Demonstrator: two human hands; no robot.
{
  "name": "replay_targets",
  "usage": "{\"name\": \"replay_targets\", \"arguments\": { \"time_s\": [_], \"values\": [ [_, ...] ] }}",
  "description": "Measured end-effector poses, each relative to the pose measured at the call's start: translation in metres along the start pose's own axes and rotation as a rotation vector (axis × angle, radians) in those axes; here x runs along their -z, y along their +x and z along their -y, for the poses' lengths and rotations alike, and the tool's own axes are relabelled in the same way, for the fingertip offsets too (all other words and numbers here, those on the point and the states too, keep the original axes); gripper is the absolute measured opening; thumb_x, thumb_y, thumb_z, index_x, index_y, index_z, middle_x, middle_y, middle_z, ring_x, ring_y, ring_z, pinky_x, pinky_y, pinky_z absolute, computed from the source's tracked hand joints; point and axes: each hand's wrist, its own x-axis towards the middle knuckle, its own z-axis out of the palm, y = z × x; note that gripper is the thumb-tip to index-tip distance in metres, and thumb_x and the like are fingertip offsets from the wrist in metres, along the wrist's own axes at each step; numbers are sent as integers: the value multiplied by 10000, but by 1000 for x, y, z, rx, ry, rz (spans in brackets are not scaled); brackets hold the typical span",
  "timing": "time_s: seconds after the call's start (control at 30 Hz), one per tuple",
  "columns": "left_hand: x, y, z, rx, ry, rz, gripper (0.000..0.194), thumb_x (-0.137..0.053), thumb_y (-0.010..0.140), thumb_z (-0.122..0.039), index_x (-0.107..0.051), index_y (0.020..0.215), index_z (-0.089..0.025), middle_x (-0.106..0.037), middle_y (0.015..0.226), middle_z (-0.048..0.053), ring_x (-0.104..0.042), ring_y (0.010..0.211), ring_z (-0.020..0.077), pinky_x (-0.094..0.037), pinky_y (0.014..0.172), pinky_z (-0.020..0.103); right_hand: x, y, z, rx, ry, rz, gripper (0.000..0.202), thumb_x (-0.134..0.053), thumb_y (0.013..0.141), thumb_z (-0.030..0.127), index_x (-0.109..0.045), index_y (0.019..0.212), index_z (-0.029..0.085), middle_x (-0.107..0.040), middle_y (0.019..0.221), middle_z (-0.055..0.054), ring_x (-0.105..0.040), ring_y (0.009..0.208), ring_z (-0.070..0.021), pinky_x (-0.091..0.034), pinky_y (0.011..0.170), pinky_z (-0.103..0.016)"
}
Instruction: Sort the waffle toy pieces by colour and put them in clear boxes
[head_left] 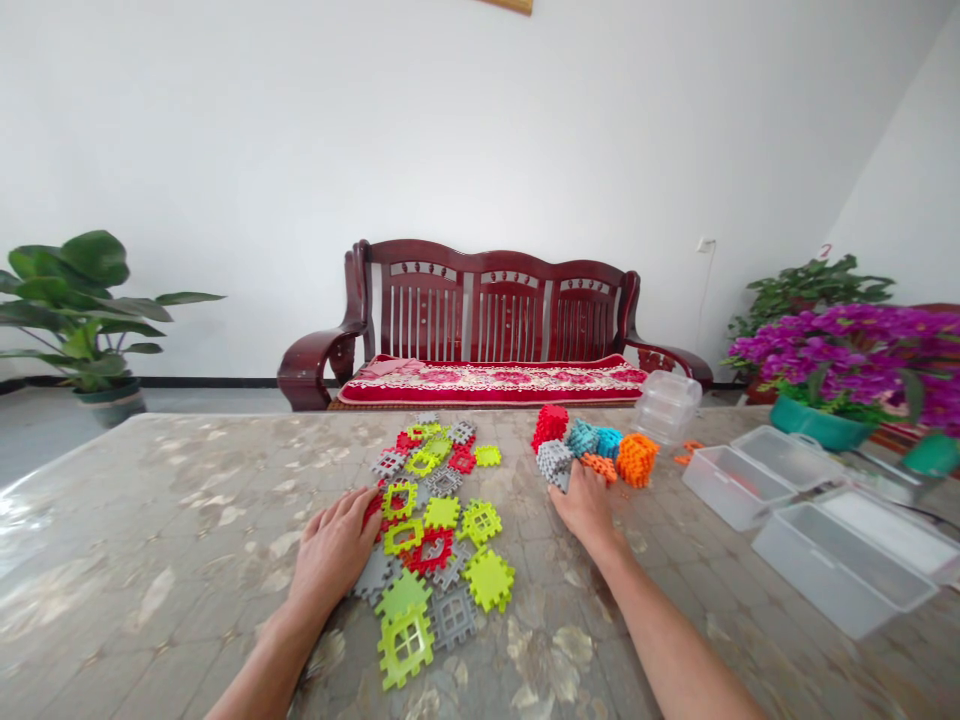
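Note:
My left hand point(336, 540) lies flat at the left side of a loose spread of notched plastic building tiles, its fingertips touching red and grey ones. Among these are a lime-green window tile point(407, 645), a solid lime-green tile point(490, 579), a grey window tile point(454, 615) and a red tile point(431, 551). My right hand point(586, 503) is closed at the near side of a grey stack of tiles point(554, 460), thumb and finger on grey tiles. Close by stand a red stack point(550, 426), teal and blue stacks point(607, 441) and an orange stack point(637, 459).
On the right of the patterned table point(187, 540) are clear plastic boxes point(840, 570) with lids open, a smaller clear container point(667, 407) and purple flowers point(862, 350) in a green pot. A wooden bench point(502, 300) stands beyond the table, a potted plant point(90, 300) at left.

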Motion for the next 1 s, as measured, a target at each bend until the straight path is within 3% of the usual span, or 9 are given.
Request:
{"name": "replay_targets", "arguments": {
  "time_s": [1.0],
  "values": [
    [-1, -1, -1, 0, 25, -7, 438, -346, 971, -359, -558, 1343, -267, -574, 1416, 42, -491, 1324, 225, -346, 1097, 414, -15, 20, 4, 4, -29, -10, 395, -573, 862, 362, -579, 1138, 80, -642, 1144, -200, -570, 1088, -308, -372, 933, -350]
  ]
}}
